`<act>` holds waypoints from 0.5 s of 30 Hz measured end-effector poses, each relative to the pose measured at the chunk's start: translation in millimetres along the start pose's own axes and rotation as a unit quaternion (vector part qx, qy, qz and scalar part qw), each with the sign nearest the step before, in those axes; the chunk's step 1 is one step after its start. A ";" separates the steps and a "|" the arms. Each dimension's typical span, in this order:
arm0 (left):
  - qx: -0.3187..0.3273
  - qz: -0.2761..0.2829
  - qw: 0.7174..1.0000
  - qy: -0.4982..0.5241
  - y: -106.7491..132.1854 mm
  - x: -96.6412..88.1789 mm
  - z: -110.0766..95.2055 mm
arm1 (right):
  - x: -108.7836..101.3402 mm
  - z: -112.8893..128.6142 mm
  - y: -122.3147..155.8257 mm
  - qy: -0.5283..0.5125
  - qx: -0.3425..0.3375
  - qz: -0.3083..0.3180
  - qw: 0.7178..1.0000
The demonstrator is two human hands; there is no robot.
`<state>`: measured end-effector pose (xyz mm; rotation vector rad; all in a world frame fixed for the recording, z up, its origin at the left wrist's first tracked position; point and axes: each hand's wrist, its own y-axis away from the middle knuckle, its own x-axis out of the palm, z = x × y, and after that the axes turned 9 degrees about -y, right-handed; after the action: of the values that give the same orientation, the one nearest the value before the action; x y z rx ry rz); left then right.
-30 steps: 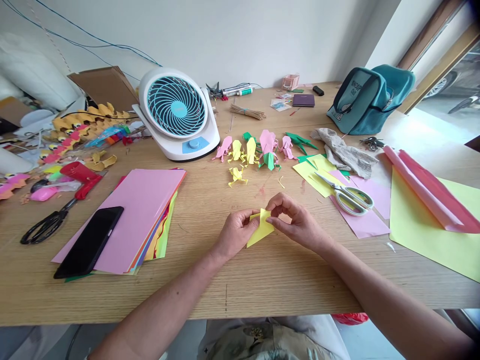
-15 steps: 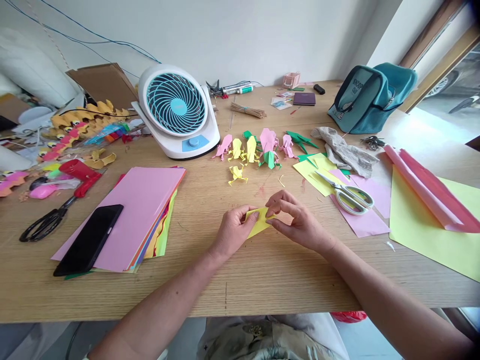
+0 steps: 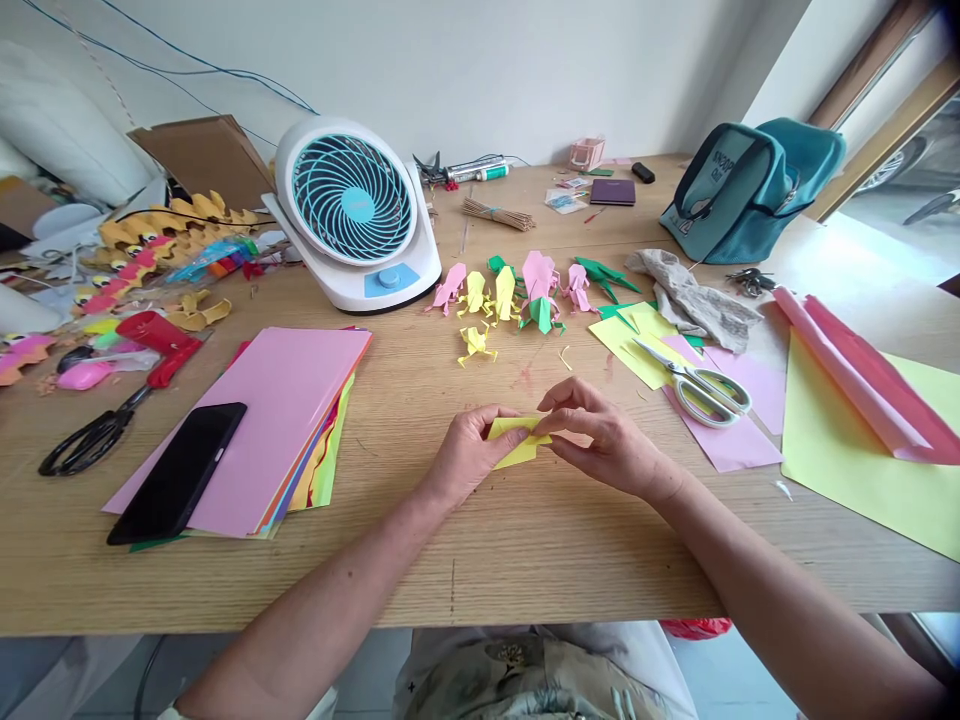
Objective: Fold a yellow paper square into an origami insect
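Note:
A small piece of folded yellow paper (image 3: 514,452) is between my hands, just above the table's middle front. My left hand (image 3: 472,447) pinches its left part, thumb lying on top. At its right end, my right hand (image 3: 596,440) grips the edge between thumb and fingers. Beyond my hands stand several folded paper frogs: a yellow one (image 3: 475,345) nearest, and pink ones such as the large one (image 3: 538,272) with a green one (image 3: 541,314) in front of it.
Left of my hands lies a stack of coloured paper (image 3: 300,390) with a black phone (image 3: 180,470) on it. White-handled scissors (image 3: 709,393) rest on paper scraps at right. A fan (image 3: 358,205) stands behind, a teal bag (image 3: 739,200) at back right.
The yellow paper has turned slightly, and my left thumb now lies further right across it. My right fingers stay at its right end. The view has shifted a little.

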<state>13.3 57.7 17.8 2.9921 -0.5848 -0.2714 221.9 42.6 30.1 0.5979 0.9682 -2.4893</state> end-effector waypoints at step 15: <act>0.038 -0.008 0.998 -0.053 0.8 -2.6 -0.1 | 3.6 0.6 -1.4 -0.046 0.049 -0.043 0.997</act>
<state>10.7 58.0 18.5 3.0726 -0.5947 -0.4196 218.1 42.4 29.4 0.4760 0.8588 -2.6267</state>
